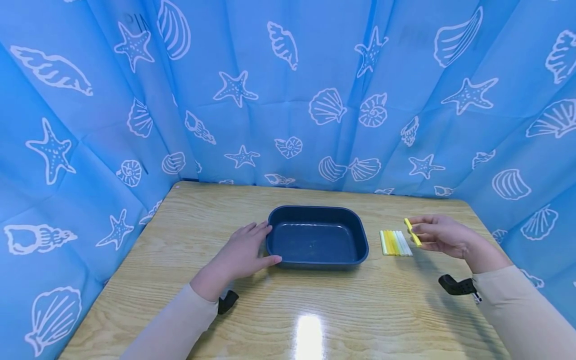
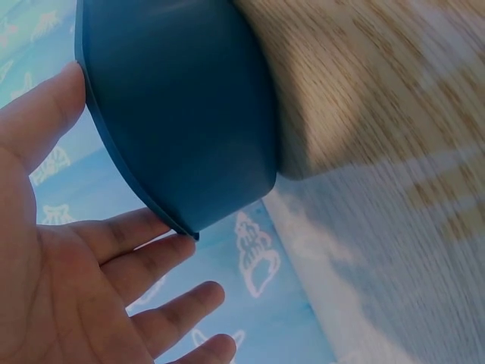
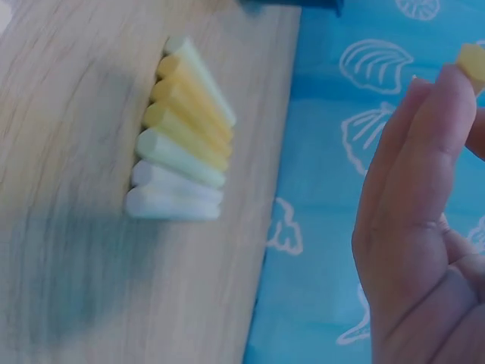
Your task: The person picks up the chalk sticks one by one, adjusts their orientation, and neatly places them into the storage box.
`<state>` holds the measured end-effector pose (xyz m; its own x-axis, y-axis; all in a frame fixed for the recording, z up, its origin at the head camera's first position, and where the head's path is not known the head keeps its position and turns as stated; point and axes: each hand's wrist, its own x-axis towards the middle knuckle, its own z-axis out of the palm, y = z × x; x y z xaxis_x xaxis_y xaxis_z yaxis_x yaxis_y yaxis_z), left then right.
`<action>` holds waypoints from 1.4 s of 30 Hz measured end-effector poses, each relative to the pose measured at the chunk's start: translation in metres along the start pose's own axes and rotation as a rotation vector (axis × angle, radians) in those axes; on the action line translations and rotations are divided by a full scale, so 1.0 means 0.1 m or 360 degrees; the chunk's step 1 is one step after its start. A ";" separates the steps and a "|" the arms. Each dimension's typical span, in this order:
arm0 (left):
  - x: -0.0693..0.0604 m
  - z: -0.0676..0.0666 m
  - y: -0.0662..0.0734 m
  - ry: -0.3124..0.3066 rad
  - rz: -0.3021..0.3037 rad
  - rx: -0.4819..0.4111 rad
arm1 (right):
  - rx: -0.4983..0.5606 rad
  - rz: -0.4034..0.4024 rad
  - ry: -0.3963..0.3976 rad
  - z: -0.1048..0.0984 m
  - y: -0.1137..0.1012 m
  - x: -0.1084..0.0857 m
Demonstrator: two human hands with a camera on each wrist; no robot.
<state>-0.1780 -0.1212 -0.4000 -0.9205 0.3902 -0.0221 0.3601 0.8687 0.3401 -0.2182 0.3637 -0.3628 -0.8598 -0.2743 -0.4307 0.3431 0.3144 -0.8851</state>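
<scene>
A dark blue rectangular basin [image 1: 310,263] sits on the table, its inside bare. My left hand [image 1: 240,252] rests against its left end, thumb and fingertips touching the rim with the fingers fairly straight; the left wrist view shows that contact on the basin's wall [image 2: 182,114]. To the right, my right hand [image 1: 443,236] pinches a yellow chalk stick [image 1: 412,232] above the table. Just left of that hand lies a row of several chalk sticks [image 1: 395,243], white, yellow and pale green, side by side. In the right wrist view the held stick is mostly cut off.
The wood-grain table [image 1: 360,310] carries the basin and the chalk row. A blue curtain [image 1: 288,100] printed with white shells and starfish hangs along the back and both sides. Black wrist-worn devices show under both wrists.
</scene>
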 end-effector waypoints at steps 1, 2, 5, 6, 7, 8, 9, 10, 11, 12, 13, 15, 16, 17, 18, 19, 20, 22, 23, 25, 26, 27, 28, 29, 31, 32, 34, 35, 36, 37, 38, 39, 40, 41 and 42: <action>0.00 0.00 0.00 0.0001 0.0002 0.0003 | 0.0004 -0.0001 -0.0003 0.02 -0.02 -0.01; 0.00 0.00 0.00 0.0004 0.0003 0.0007 | 0.0004 0.0000 -0.0005 0.03 -0.05 -0.01; 0.00 0.00 0.01 0.0006 0.0001 0.0013 | 0.0010 0.0008 -0.0007 0.08 -0.12 -0.02; 0.00 0.00 0.01 0.0006 -0.0001 0.0014 | 0.0014 0.0015 -0.0005 0.10 -0.14 -0.03; 0.00 0.00 0.01 0.0005 -0.0003 0.0014 | 0.0018 0.0021 -0.0005 0.12 -0.16 -0.03; 0.00 0.00 0.01 0.0005 -0.0005 0.0014 | 0.0021 0.0028 -0.0006 0.14 -0.18 -0.03; 0.00 0.00 0.01 0.0006 -0.0006 0.0013 | 0.0024 0.0033 -0.0005 0.16 -0.21 -0.04; 0.00 0.00 0.01 0.0006 -0.0007 0.0012 | 0.0031 0.0041 -0.0004 0.18 -0.23 -0.04; 0.00 0.00 0.01 0.0006 -0.0008 0.0011 | 0.0036 0.0047 -0.0007 0.20 -0.25 -0.04; 0.01 0.00 0.01 0.0007 -0.0008 0.0012 | 0.0039 0.0050 -0.0007 0.22 -0.27 -0.04; 0.01 0.00 0.01 0.0007 -0.0009 0.0011 | 0.0041 0.0052 -0.0011 0.24 -0.29 -0.05; 0.01 0.00 0.01 0.0008 -0.0011 0.0009 | 0.0044 0.0052 -0.0020 0.28 -0.33 -0.04; 0.01 0.01 0.01 0.0006 -0.0013 0.0007 | 0.0050 0.0054 -0.0028 0.30 -0.35 -0.04; 0.01 0.01 0.01 0.0006 -0.0015 0.0004 | 0.0052 0.0054 -0.0036 0.32 -0.36 -0.04; 0.01 0.01 0.01 0.0006 -0.0017 0.0002 | 0.0055 0.0053 -0.0043 0.34 -0.38 -0.04; 0.01 0.01 0.01 0.0007 -0.0018 0.0002 | 0.0057 0.0053 -0.0052 0.35 -0.40 -0.04; 0.01 0.01 0.01 0.0009 -0.0019 0.0002 | 0.0060 0.0052 -0.0060 0.37 -0.42 -0.04; 0.01 0.01 0.01 0.0011 -0.0018 0.0001 | 0.0065 0.0046 -0.0076 0.40 -0.44 -0.04; 0.01 0.01 0.01 0.0012 -0.0017 0.0002 | 0.0070 0.0041 -0.0081 0.41 -0.46 -0.03; 0.01 0.01 0.01 0.0013 -0.0016 0.0002 | 0.0093 0.0032 -0.0095 0.44 -0.49 -0.04; 0.01 0.01 0.01 0.0013 -0.0014 -0.0002 | 0.0109 0.0026 -0.0101 0.46 -0.51 -0.04; 0.01 0.01 0.01 0.0012 -0.0014 -0.0002 | 0.0123 0.0022 -0.0105 0.48 -0.53 -0.04; 0.01 0.01 0.01 0.0012 -0.0016 -0.0002 | 0.0138 0.0017 -0.0109 0.50 -0.55 -0.04; 0.01 0.01 0.01 0.0011 -0.0016 0.0001 | 0.0153 0.0014 -0.0112 0.52 -0.58 -0.03; 0.01 0.01 0.01 0.0009 -0.0017 0.0002 | 0.0162 0.0006 -0.0118 0.57 -0.62 -0.02; 0.01 0.01 0.01 0.0008 -0.0016 0.0005 | 0.0164 0.0003 -0.0119 0.59 -0.64 -0.01; 0.00 0.01 0.01 0.0006 -0.0017 0.0006 | 0.0158 -0.0003 -0.0125 0.63 -0.67 0.01; 0.00 0.01 0.01 0.0006 -0.0017 0.0005 | 0.0156 -0.0004 -0.0127 0.66 -0.69 0.02; 0.00 0.01 0.01 0.0006 -0.0017 0.0004 | 0.0148 -0.0005 -0.0132 0.68 -0.71 0.03; 0.00 0.01 0.01 0.0008 -0.0015 0.0003 | 0.0141 -0.0004 -0.0133 0.70 -0.73 0.05; 0.00 0.01 0.01 0.0008 -0.0014 0.0001 | 0.0134 -0.0003 -0.0135 0.73 -0.74 0.06; 0.00 0.01 0.01 0.0010 -0.0013 0.0001 | 0.0128 -0.0003 -0.0138 0.75 -0.75 0.07; 0.00 0.01 0.01 0.0010 -0.0011 0.0000 | 0.0129 0.0003 -0.0136 0.77 -0.77 0.09; 0.00 0.01 0.01 0.0012 -0.0009 -0.0002 | 0.0129 0.0007 -0.0135 0.80 -0.78 0.11; 0.00 0.00 0.01 0.0014 -0.0006 -0.0001 | 0.0131 0.0013 -0.0133 0.82 -0.79 0.12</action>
<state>-0.1773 -0.1203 -0.4000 -0.9232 0.3841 -0.0154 0.3563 0.8701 0.3406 -0.2249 0.2608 -0.3126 -0.8234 -0.3479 -0.4483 0.3829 0.2423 -0.8914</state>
